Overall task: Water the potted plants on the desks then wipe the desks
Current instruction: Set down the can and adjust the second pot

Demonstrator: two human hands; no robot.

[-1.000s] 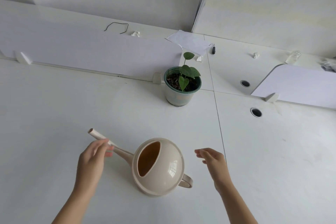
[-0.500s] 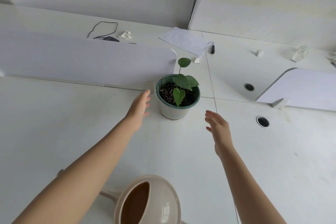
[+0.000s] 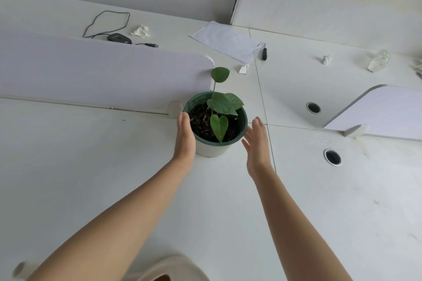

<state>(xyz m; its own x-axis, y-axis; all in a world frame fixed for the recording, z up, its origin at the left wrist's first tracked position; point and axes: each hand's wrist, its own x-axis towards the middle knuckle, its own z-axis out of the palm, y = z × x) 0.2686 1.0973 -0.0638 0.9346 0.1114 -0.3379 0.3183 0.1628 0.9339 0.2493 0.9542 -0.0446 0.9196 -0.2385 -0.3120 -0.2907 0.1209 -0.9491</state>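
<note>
A small green plant (image 3: 220,107) grows in a white pot with a dark green rim (image 3: 212,149), standing on the white desk (image 3: 68,166) beside the end of a low divider. My left hand (image 3: 185,139) lies flat against the pot's left side, fingers straight. My right hand (image 3: 257,143) is open just right of the pot, a small gap between palm and pot. The beige watering can (image 3: 169,269) stands at the bottom edge, partly cut off, its spout tip (image 3: 19,268) at the lower left.
A white divider panel (image 3: 102,73) runs left of the pot; another divider (image 3: 386,112) stands at the right. Behind lie a black mouse with cable (image 3: 120,37), crumpled tissues (image 3: 141,31), paper (image 3: 226,40), a screwdriver (image 3: 264,52). Two cable holes (image 3: 332,157) pierce the desk.
Both hands left the watering can and reached forward to the pot. The left hand now touches its side; the right has closed in. The view moved nearer the plant.
</note>
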